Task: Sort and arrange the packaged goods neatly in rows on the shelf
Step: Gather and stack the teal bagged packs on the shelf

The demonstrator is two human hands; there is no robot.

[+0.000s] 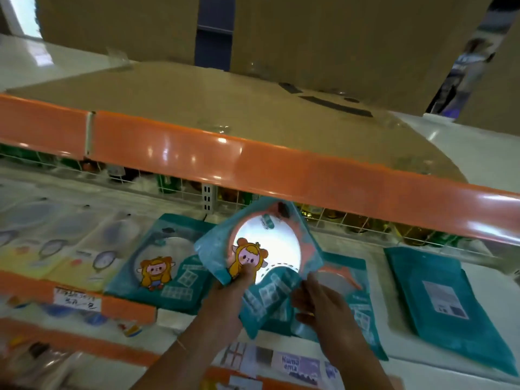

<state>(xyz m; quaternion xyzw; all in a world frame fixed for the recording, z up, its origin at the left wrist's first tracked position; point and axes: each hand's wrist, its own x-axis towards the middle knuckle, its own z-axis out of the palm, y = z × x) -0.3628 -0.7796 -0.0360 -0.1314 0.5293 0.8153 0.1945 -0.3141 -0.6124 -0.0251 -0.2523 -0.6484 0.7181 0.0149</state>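
Both hands hold one teal packet point(261, 257) above the white shelf point(351, 243), tilted, its far corner just under the orange rail point(253, 161) of the shelf above. The left hand point(225, 299) grips the packet's near left edge, its thumb pressed on the cartoon girl printed on the front; its other fingers are hidden behind the packet. The right hand point(318, 308) pinches the packet's near right corner, fingers curled together, and the fingertips are blurred.

Left of the held packet a matching teal packet point(163, 263) lies flat, face up. Directly beneath the held packet another one point(346, 280) lies mostly covered, only its right part showing. Right of the held packet a fourth teal packet point(444, 299) lies back side up with a pale label. Far left of the held packet, clear packets point(70, 243) are too smeared to identify. Behind it, a wire fence point(323, 218) partly hides bottles. The price tag point(77, 301) on the shelf's front edge is unreadable.
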